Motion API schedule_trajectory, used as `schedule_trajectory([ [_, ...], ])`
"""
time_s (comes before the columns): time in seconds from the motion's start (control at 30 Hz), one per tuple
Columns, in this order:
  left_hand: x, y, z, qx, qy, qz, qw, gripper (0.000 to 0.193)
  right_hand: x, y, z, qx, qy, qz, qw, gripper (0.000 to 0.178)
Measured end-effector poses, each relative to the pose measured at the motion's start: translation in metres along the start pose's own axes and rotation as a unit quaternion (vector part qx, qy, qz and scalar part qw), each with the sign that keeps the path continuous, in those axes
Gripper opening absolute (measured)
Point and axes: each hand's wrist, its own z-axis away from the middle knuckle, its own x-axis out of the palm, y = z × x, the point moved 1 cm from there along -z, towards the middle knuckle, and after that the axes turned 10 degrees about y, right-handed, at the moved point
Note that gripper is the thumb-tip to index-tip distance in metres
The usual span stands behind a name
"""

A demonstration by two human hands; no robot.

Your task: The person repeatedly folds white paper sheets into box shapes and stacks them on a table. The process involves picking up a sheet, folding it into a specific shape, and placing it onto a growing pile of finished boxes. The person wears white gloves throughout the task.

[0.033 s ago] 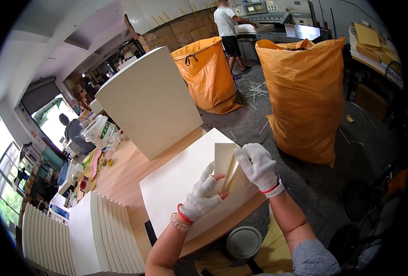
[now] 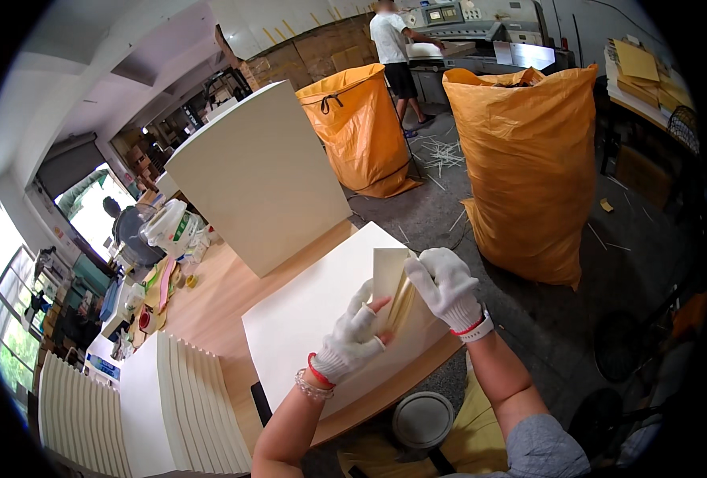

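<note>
A narrow, pale piece of folded card (image 2: 387, 269) with a glossy tan side is held tilted above a large white sheet (image 2: 305, 319) on the table. My left hand (image 2: 353, 333), in a white glove with bare fingertips showing, grips the lower left part of this piece between thumb and fingers. My right hand (image 2: 443, 285), also gloved in white, pinches its upper right edge; its fingertips are partly hidden. Whether the tan side is a separate strip or part of the card, I cannot make out.
A tall stack of cream board (image 2: 262, 175) stands beyond the sheet. Fanned stacks of white paper (image 2: 186, 406) lie at the near left. Two orange sacks (image 2: 520, 175) (image 2: 357, 131) stand on the floor. A round stool (image 2: 423, 419) is below the table edge. A person (image 2: 391, 44) works at a machine behind.
The folded card has shifted very slightly to the right between my hands. Both hands keep their hold.
</note>
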Motion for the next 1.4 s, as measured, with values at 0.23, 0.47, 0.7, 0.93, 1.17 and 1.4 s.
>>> schedule_trajectory([
  [0.23,-0.008,0.0,-0.004,-0.005,-0.114,-0.042,0.993,0.043,-0.005,0.002,0.003,-0.059,-0.013,0.044,0.997,0.035],
  [0.47,-0.001,0.008,-0.007,-0.002,-0.041,0.043,0.998,0.037,-0.005,-0.003,-0.002,-0.108,0.049,0.073,0.99,0.026],
  [0.7,0.001,0.002,-0.003,-0.001,-0.016,0.037,0.999,0.049,-0.005,-0.002,-0.001,-0.032,0.015,0.018,0.999,0.022],
  [0.93,-0.005,-0.002,-0.005,0.001,-0.106,-0.017,0.994,0.052,-0.002,-0.001,0.001,-0.052,0.021,0.023,0.998,0.018],
  [1.17,0.002,0.009,-0.007,0.001,-0.019,0.054,0.998,0.046,-0.003,-0.002,0.0,-0.078,0.034,0.061,0.994,0.011],
  [1.4,0.0,-0.004,-0.002,0.04,-0.056,-0.014,0.998,0.044,-0.002,-0.006,-0.004,0.075,0.009,-0.046,0.996,0.011],
])
